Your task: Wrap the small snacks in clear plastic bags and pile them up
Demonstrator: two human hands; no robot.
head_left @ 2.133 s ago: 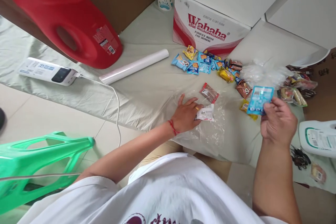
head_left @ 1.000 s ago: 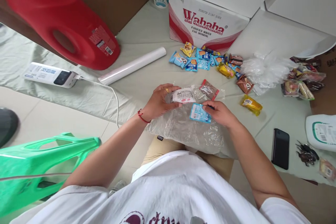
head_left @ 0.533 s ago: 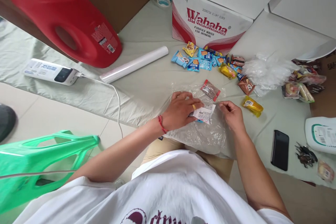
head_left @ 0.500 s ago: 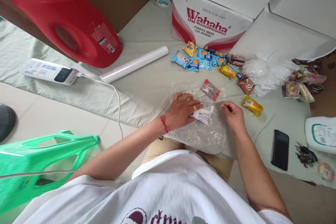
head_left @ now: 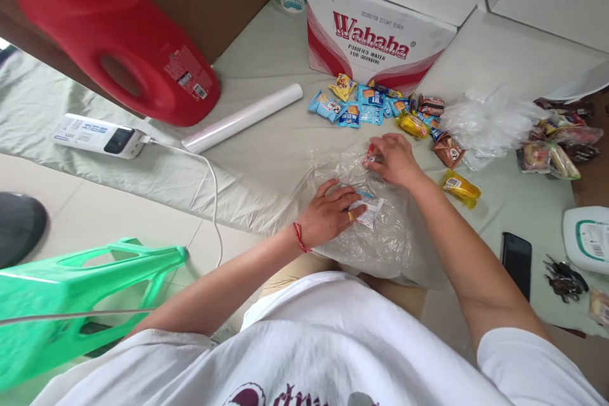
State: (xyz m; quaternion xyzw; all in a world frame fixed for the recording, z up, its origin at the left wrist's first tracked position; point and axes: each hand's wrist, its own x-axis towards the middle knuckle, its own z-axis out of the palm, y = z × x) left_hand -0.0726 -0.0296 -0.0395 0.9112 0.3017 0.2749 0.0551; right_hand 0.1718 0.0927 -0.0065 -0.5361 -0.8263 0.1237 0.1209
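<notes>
L hand (head_left: 333, 216) flat on white pkt (head_left: 370, 210) on clear bag (head_left: 380, 244), R hand (head_left: 392, 158) gripping red-ended pkt (head_left: 370, 153)

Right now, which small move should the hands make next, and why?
Probably the right hand should bring the small red-edged packet toward the white printed packet: its fingers surround the red-edged one, while the left hand rests on the white one, over clear plastic film.

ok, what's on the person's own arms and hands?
Left hand: gold-coloured ring, thin red cord bracelet at the wrist. Right hand: no ring or bracelet visible. Both bare, no gloves; short white sleeves, forearms uncovered.
</notes>
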